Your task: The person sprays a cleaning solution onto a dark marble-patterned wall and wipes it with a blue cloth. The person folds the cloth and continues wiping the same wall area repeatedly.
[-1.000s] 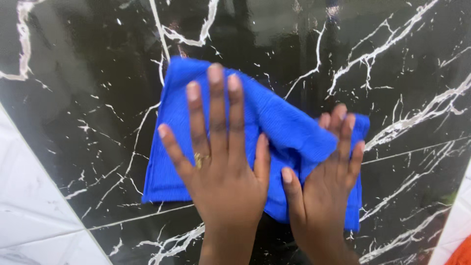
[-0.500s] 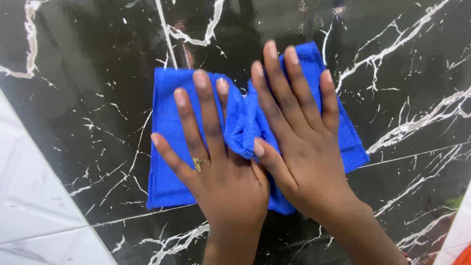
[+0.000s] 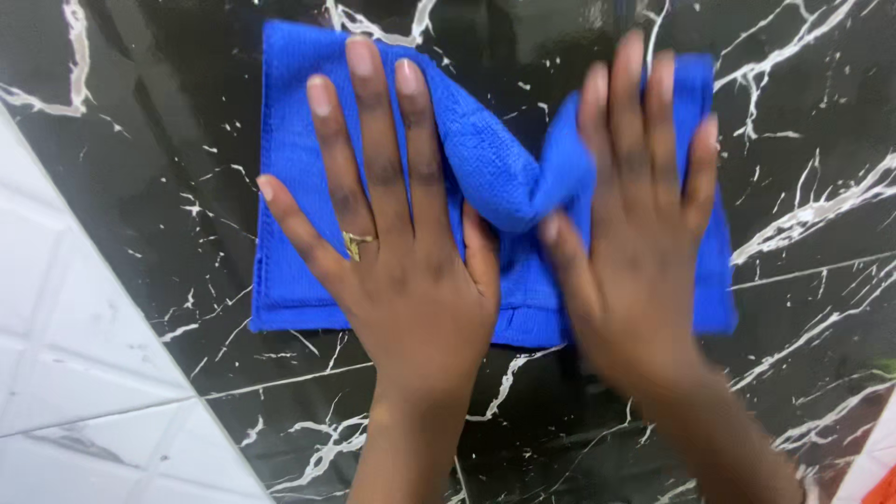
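Note:
A blue cloth [image 3: 291,177] lies spread on a glossy black marble surface [image 3: 149,140] with white veins. My left hand [image 3: 392,233], wearing a gold ring, presses flat on the cloth's left half with fingers spread. My right hand [image 3: 644,224] lies flat on the cloth's right half, fingers extended and slightly blurred. Between the two hands the cloth bunches into a raised fold [image 3: 504,182].
A white tiled surface [image 3: 75,373] borders the black marble at the lower left along a diagonal edge. A sliver of white and an orange thing [image 3: 882,485] show at the bottom right corner.
The cloth and both hands have shifted upward in view. My right hand has slid to the right, away from my left hand, stretching the cloth wider.

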